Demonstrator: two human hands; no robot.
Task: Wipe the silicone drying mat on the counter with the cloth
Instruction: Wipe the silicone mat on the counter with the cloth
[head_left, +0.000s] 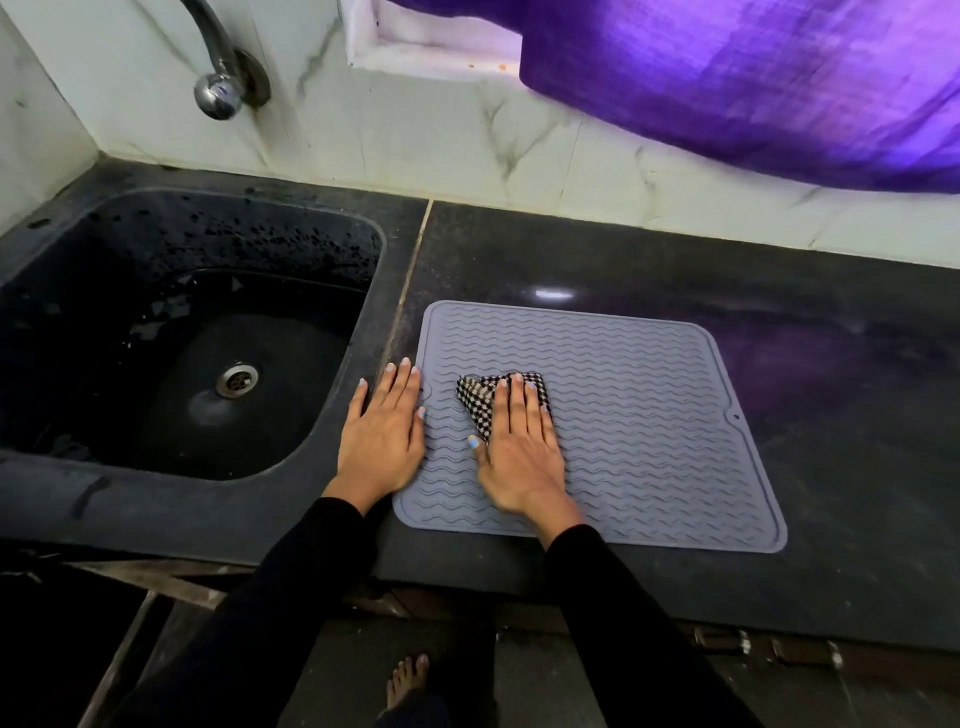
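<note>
Head view: our right hand (519, 447) presses flat, fingers spread, on the cloth (483, 397) mid-mat (649, 415) near the worktop's front edge; left hand (382, 431), flat, steadies its left edge. We should stroke along the ridges.

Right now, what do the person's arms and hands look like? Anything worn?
Both arms are in long, plain black sleeves reaching the wrists. The left hand and right hand are bare: no gloves, and no rings or watch visible. The nails on the fingers carry pale blue polish. No markings show on the sleeves.
</note>
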